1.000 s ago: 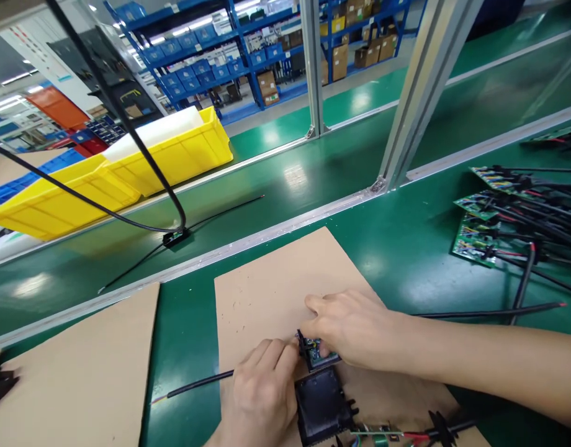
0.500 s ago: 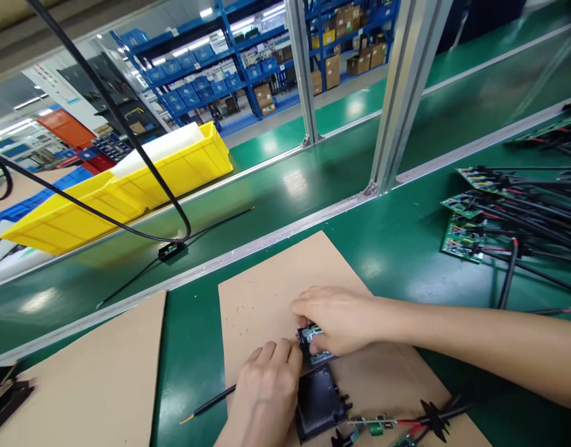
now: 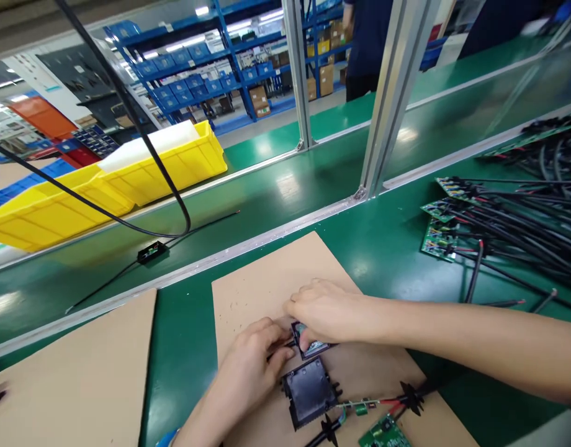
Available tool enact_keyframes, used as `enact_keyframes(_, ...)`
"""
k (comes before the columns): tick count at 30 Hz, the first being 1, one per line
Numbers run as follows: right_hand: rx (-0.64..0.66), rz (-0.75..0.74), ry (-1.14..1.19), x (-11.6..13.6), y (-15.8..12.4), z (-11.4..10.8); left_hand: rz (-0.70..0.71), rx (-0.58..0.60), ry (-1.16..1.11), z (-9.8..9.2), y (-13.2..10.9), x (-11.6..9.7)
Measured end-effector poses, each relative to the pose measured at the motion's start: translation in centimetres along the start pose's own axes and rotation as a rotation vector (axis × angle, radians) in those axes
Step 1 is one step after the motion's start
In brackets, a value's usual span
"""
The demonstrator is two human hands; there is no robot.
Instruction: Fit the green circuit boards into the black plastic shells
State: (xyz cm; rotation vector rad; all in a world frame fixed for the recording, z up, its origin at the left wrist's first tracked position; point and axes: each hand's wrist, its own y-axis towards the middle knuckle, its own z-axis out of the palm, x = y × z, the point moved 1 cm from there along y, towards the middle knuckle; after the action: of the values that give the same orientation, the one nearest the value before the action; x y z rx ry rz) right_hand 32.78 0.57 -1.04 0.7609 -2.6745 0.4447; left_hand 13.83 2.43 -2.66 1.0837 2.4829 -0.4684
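Observation:
A small black plastic case (image 3: 296, 336) with a circuit board (image 3: 312, 349) inside lies on the cardboard sheet (image 3: 267, 267). My right hand (image 3: 329, 310) grips this case from above, its thumb on the board. At the case's left end, my left hand (image 3: 255, 354) is closed, thumb and fingers pinching a black cable (image 3: 289, 343). Just below my hands sits a second black case half (image 3: 310, 391), its hollow side up. Beside it are a green circuit board (image 3: 385, 433) and another board seen edge-on (image 3: 360, 406), with black cables attached.
Many boards with black cables (image 3: 513, 230) are heaped on the right of the green table. Beyond the metal rail, a cased board (image 3: 152, 251) lies on the green surface, near yellow bins (image 3: 169, 167). Another cardboard sheet (image 3: 80, 366) is at left. A person (image 3: 369, 49) stands behind the frame.
My left hand has shifted left and turned, now pinching the cable at the case's end. The lower case half shows more fully. A person has come into view in the background.

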Motion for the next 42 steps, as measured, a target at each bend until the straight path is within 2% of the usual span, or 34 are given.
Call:
enact_keyframes(2, -0.107, -0.027, 0.097, -1.2, -1.7, -0.2, 0.074, -0.042, 0.026, -0.6, -0.3, -0.6)
enact_keyframes(4, -0.191, -0.012, 0.172, -2.2, -3.3, -0.1, 0.211, -0.044, 0.012, -0.8, -0.6, -1.4)
enact_keyframes(7, -0.193, 0.029, 0.166, -2.7, -4.8, 0.7, 0.392, 0.078, 0.021, -0.4, -0.5, -2.3)
enact_keyframes(10, -0.194, 0.049, 0.156, -2.5, -4.8, 1.7, 0.448, 0.166, 0.106, 0.4, -0.1, -2.3)
enact_keyframes(16, -0.195, 0.033, 0.181, -2.4, -4.2, 2.2, 0.480, 0.168, 0.165, 0.9, 0.2, -1.8)
enact_keyframes(20, -0.206, 0.029, 0.240, -3.0, -5.0, 1.9, 0.456, 0.152, 0.199, 1.1, 0.3, -2.1)
enact_keyframes(25, -0.183, 0.199, 0.280, -3.7, -7.4, 1.1, 0.413, 0.136, 0.187, 1.6, 0.0, -1.9)
enact_keyframes(27, -0.180, 0.218, 0.235, -3.5, -7.7, 1.1, 0.414, 0.124, 0.179, 1.8, -0.2, -1.7)
enact_keyframes(30, -0.202, 0.113, 0.205, -2.8, -7.1, 1.4, 0.413, 0.095, 0.190, 2.0, -0.2, -1.6)
enact_keyframes(33, -0.145, 0.008, 0.207, -2.5, -6.1, 1.6, 0.405, 0.086, 0.201, 2.0, 0.0, -1.9)
enact_keyframes(38, -0.072, 0.023, 0.099, -2.8, -5.3, 0.7, 0.441, 0.038, 0.241, 1.6, 0.3, -2.5)
enact_keyframes(42, -0.056, -0.029, 0.078, -3.4, -5.2, 0.2, 0.466, 0.004, 0.271, 1.8, 0.3, -2.4)
